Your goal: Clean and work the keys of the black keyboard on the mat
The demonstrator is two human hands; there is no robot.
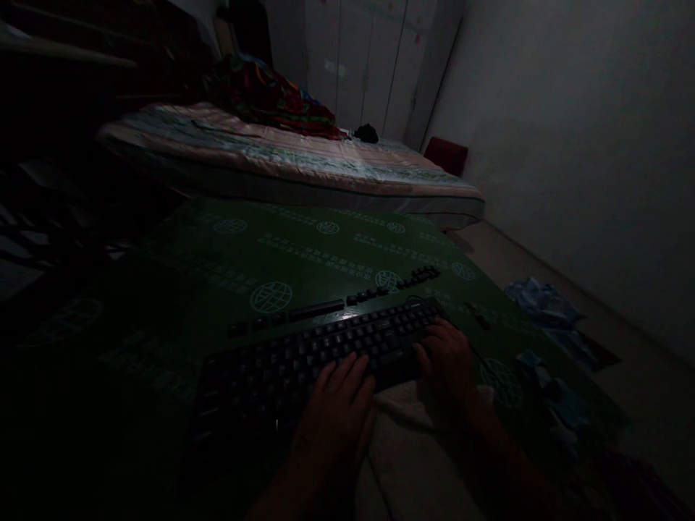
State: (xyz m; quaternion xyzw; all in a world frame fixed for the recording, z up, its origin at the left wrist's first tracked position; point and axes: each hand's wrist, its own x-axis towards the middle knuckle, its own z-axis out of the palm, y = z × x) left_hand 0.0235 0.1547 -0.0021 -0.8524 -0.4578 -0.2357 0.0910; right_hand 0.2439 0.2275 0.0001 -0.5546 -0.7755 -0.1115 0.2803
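A black keyboard (304, 354) lies on a green printed mat (304, 253) in a dim room. My left hand (337, 405) rests flat on the keyboard's near edge, fingers stretched out side by side. My right hand (445, 358) sits at the keyboard's right end with its fingers curled down over the keys; what they press or pinch is too dark to make out. A row of loose black keycaps (337, 302) lies on the mat just beyond the keyboard. A pale cloth (402, 441) lies under my wrists.
A mattress (293, 163) with a colourful bundle of fabric (266, 94) lies beyond the mat. Blue crumpled cloths (543, 304) lie on the floor at the right. A red box (446, 155) stands by the wall, and white wardrobe doors (369, 58) fill the back.
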